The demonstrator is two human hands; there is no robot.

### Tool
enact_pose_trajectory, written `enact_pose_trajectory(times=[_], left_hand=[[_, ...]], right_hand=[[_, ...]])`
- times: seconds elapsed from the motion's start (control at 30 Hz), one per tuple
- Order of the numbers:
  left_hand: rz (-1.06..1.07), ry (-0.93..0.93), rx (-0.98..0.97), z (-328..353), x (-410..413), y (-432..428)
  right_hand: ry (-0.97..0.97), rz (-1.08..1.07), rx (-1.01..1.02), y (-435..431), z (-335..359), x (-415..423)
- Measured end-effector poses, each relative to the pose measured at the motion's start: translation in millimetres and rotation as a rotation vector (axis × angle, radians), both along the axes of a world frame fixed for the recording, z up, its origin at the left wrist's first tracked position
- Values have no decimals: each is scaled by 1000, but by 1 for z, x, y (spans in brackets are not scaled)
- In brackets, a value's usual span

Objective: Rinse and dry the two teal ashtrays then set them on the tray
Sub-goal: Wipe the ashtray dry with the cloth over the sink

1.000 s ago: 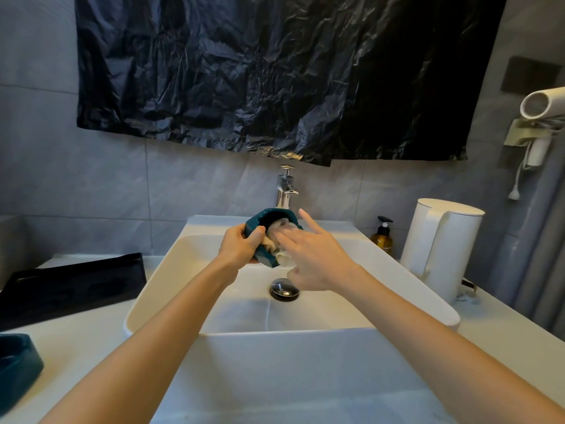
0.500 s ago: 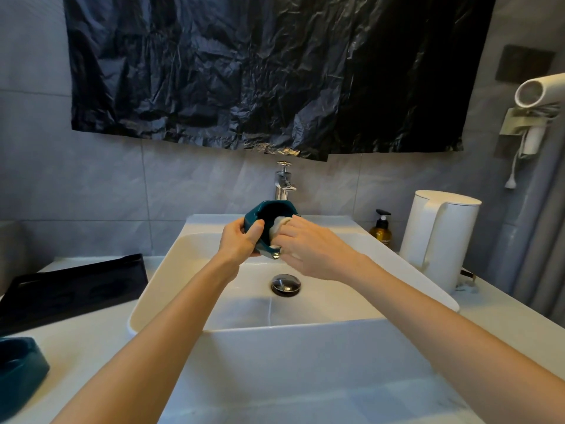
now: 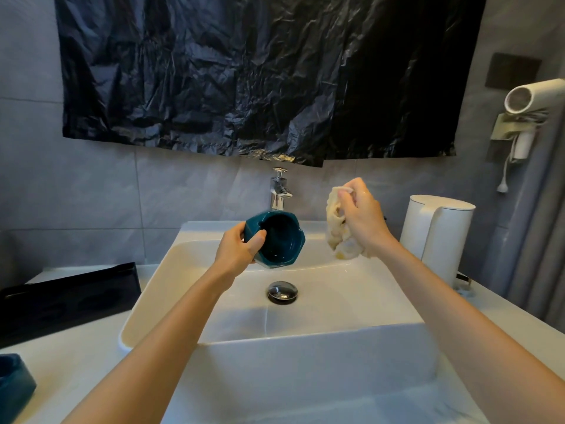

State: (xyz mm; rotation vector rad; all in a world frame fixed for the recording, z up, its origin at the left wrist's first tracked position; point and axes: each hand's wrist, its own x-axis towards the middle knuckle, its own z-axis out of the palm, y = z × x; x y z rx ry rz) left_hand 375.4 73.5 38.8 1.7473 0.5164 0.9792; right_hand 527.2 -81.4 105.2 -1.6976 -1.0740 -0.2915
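My left hand (image 3: 237, 250) grips a teal ashtray (image 3: 279, 240) by its rim, tilted so its hollow faces me, above the white sink (image 3: 214, 341). My right hand (image 3: 362, 217) holds a crumpled cream cloth (image 3: 337, 228) up to the right of the ashtray, apart from it. A second teal ashtray (image 3: 13, 385) sits on the counter at the bottom left, partly cut off by the frame. The black tray (image 3: 67, 298) lies on the counter left of the sink.
A chrome tap (image 3: 279, 191) stands behind the sink with no water running, and a drain plug (image 3: 282, 291) sits in the basin. A white kettle (image 3: 437, 237) stands right of the sink. A hair dryer (image 3: 532, 97) hangs on the right wall.
My right hand has pulled the cloth out of the ashtray and lifted it to the right. My left hand has tilted the ashtray so its inside shows.
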Motion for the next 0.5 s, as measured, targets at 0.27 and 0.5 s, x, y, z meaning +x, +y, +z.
enact_pose_trajectory(times=[0.27,0.5], left_hand=[[-132,-10,132,2,-2,-10],[-222,22,264,3,-2,-13]], right_hand=[[2,223,-486,4,-21,-8],[-43,66,-485,27,-53,-3]])
